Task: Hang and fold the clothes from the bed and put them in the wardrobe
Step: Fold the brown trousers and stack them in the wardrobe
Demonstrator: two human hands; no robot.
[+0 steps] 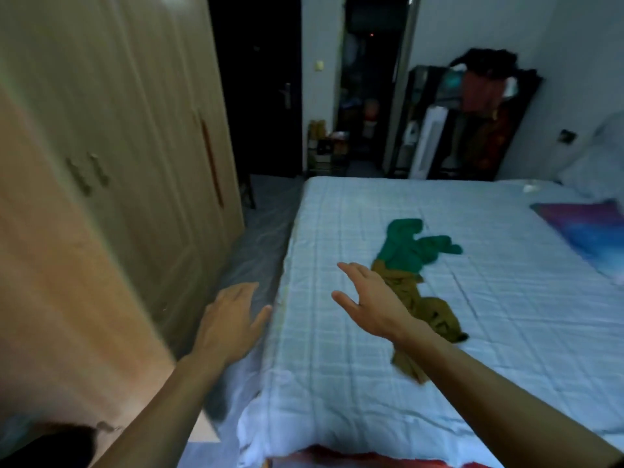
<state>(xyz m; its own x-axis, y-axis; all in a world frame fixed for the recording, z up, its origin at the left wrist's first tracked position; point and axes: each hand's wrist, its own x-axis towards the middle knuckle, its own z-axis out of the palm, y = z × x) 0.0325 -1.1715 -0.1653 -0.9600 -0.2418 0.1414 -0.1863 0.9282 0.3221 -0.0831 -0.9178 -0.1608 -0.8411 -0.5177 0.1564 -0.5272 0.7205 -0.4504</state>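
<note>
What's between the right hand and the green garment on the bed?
In the head view, the end of an olive-brown garment lies between the right hand and the green garment.

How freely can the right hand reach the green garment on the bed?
Probably yes: the open right hand hovers just short of the green garment, with nothing between them; the brown garment only lies flat alongside.

Dim bluish room light, motion blur, wide-angle bending at edges
</note>
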